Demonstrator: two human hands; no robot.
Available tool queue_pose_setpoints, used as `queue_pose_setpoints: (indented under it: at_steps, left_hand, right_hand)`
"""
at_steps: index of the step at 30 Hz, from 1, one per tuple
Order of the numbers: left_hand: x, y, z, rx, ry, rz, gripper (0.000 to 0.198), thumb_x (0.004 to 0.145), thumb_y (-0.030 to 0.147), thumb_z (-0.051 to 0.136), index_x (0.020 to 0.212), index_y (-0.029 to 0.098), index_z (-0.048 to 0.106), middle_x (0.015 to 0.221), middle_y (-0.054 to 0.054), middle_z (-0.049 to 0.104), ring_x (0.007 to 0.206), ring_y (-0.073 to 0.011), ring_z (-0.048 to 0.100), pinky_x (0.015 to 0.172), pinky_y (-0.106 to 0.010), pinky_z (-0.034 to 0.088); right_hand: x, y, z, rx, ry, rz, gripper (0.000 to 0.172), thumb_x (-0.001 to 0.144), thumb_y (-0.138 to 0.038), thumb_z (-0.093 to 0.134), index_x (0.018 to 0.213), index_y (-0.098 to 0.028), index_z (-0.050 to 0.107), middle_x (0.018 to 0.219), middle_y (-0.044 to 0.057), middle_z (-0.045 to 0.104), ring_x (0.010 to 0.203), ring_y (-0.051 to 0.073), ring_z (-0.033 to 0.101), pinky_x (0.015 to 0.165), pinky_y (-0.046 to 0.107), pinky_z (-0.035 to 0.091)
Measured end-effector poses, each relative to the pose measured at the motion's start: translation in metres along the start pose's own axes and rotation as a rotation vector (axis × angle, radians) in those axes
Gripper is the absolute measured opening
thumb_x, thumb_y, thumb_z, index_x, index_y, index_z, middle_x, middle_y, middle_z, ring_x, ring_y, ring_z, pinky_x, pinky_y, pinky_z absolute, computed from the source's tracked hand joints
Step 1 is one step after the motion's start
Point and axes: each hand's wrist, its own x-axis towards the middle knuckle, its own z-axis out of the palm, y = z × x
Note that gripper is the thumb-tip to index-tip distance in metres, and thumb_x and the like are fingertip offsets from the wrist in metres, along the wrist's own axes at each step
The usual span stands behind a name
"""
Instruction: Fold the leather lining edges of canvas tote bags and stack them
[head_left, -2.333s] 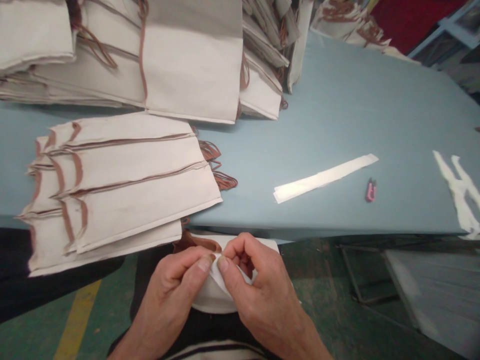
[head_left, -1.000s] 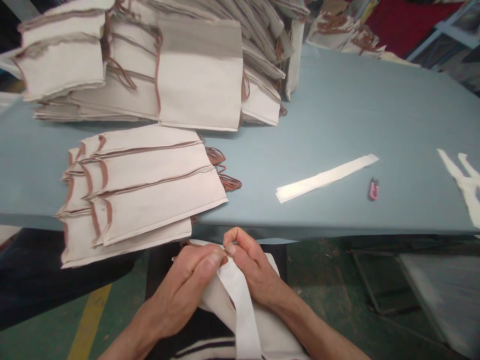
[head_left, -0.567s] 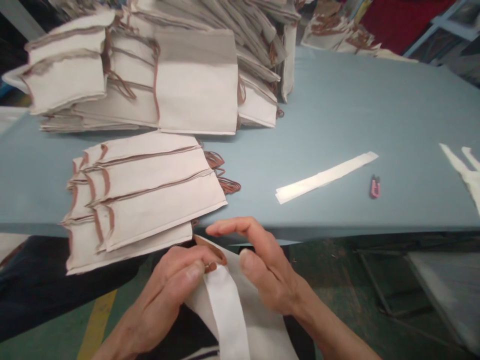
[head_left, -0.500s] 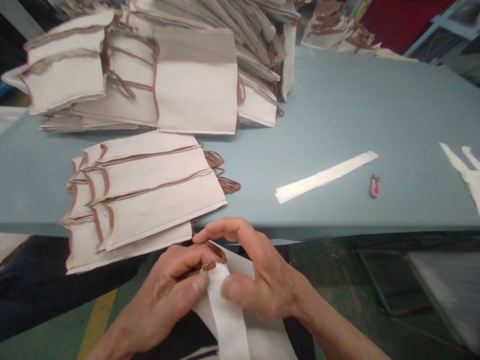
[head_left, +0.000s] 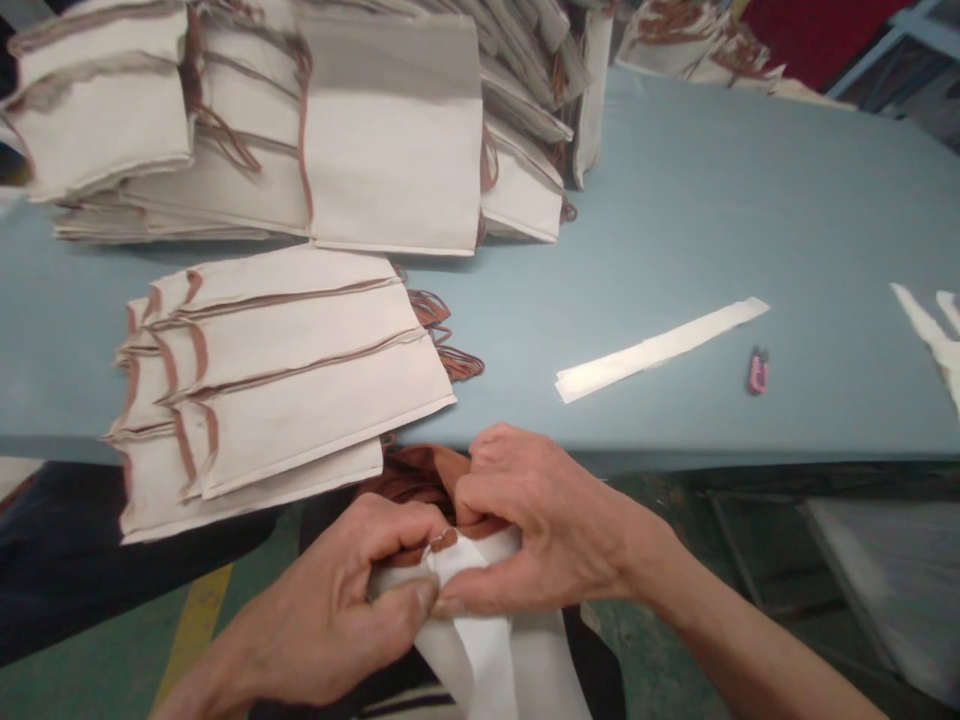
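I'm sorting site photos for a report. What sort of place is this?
Probably a bag-making workshop: piles of flat cream paper bags with brown cord handles, a long pale blue worktable, and a green factory floor with a painted yellow line.

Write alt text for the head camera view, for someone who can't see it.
The left hand and right hand grip a white bag at its brown cord, in front of a blue table. Folded bags lie stacked on it.
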Motion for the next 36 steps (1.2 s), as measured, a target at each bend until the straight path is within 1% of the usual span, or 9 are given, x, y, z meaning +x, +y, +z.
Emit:
queue_pose_setpoints:
  at_steps: [3, 6, 9, 14, 19, 21, 25, 31, 36]
  left_hand:
    - [0.005, 0.003, 0.001, -0.015, -0.039, 0.004, 0.015, 0.083, 0.027, 0.052, 0.081, 0.021, 0.065, 0.075, 0.004, 0.061, 0.074, -0.0140, 0.054, 0.067, -0.022, 0.041]
    - [0.012, 0.009, -0.001, -0.051, -0.122, -0.035, 0.021, 0.088, 0.031, 0.049, 0.070, 0.020, 0.051, 0.067, 0.006, 0.047, 0.065, -0.0120, 0.044, 0.061, -0.022, 0.035]
    - [0.016, 0.012, -0.002, -0.117, -0.193, -0.073, 0.027, 0.091, 0.034, 0.043, 0.068, 0.021, 0.043, 0.066, 0.006, 0.039, 0.063, -0.0119, 0.039, 0.058, -0.023, 0.032]
    - [0.021, 0.009, 0.005, -0.091, -0.153, -0.086, 0.027, 0.090, 0.031, 0.042, 0.065, 0.022, 0.037, 0.062, 0.007, 0.033, 0.058, -0.0110, 0.033, 0.053, -0.025, 0.026]
    - [0.019, 0.009, 0.011, 0.039, -0.048, 0.020, 0.029, 0.095, 0.023, 0.035, 0.066, 0.022, 0.037, 0.063, 0.005, 0.044, 0.059, -0.0118, 0.044, 0.060, -0.028, 0.031]
    - [0.017, 0.012, 0.010, 0.057, -0.045, 0.026, 0.029, 0.096, 0.023, 0.033, 0.067, 0.022, 0.038, 0.065, 0.005, 0.047, 0.062, -0.0128, 0.048, 0.062, -0.028, 0.033]
    - [0.015, 0.016, 0.003, 0.032, -0.056, 0.001, 0.028, 0.096, 0.024, 0.036, 0.071, 0.021, 0.049, 0.070, 0.005, 0.054, 0.067, -0.0135, 0.054, 0.064, -0.025, 0.039]
    - [0.008, 0.014, 0.003, 0.018, -0.028, -0.075, 0.029, 0.100, 0.030, 0.044, 0.079, 0.021, 0.062, 0.069, 0.005, 0.061, 0.062, -0.0127, 0.055, 0.055, -0.023, 0.040]
    - [0.004, 0.014, 0.006, 0.099, 0.014, -0.051, 0.021, 0.096, 0.019, 0.052, 0.081, 0.022, 0.065, 0.067, 0.006, 0.064, 0.057, -0.0101, 0.057, 0.052, -0.020, 0.039]
  right_hand:
    - [-0.005, 0.002, 0.000, 0.051, -0.038, 0.042, 0.057, 0.083, -0.041, 0.089, 0.066, -0.022, 0.038, 0.064, -0.008, 0.035, 0.067, 0.013, 0.039, 0.068, 0.030, 0.026]
    - [-0.008, 0.006, 0.003, 0.112, -0.059, 0.077, 0.055, 0.087, -0.036, 0.085, 0.065, -0.022, 0.038, 0.062, -0.009, 0.033, 0.065, 0.012, 0.038, 0.068, 0.030, 0.026]
    - [-0.008, 0.010, 0.005, 0.179, -0.096, 0.113, 0.053, 0.091, -0.031, 0.079, 0.065, -0.022, 0.034, 0.061, -0.009, 0.032, 0.063, 0.012, 0.038, 0.068, 0.029, 0.026]
    - [-0.010, 0.015, 0.009, 0.200, -0.076, 0.151, 0.048, 0.096, -0.033, 0.071, 0.065, -0.022, 0.036, 0.062, -0.008, 0.036, 0.061, 0.011, 0.039, 0.066, 0.029, 0.026]
    - [-0.014, 0.019, 0.013, 0.335, -0.113, 0.218, 0.045, 0.095, -0.039, 0.071, 0.066, -0.021, 0.041, 0.064, -0.008, 0.037, 0.058, 0.009, 0.036, 0.058, 0.026, 0.022]
    - [-0.014, 0.018, 0.012, 0.349, -0.119, 0.227, 0.040, 0.095, -0.036, 0.069, 0.067, -0.020, 0.045, 0.064, -0.009, 0.037, 0.058, 0.009, 0.036, 0.057, 0.026, 0.023]
    - [-0.013, 0.011, 0.005, 0.284, -0.109, 0.241, 0.026, 0.091, -0.026, 0.066, 0.070, -0.019, 0.052, 0.066, -0.007, 0.046, 0.060, 0.008, 0.041, 0.059, 0.025, 0.025]
    - [-0.009, -0.002, 0.000, 0.159, -0.140, 0.281, 0.028, 0.088, -0.025, 0.067, 0.067, -0.019, 0.049, 0.062, -0.008, 0.043, 0.057, 0.008, 0.040, 0.059, 0.026, 0.024]
    - [-0.004, -0.011, -0.002, 0.070, -0.214, 0.364, 0.024, 0.080, -0.017, 0.071, 0.066, -0.019, 0.052, 0.060, -0.009, 0.042, 0.059, 0.009, 0.039, 0.061, 0.027, 0.025]
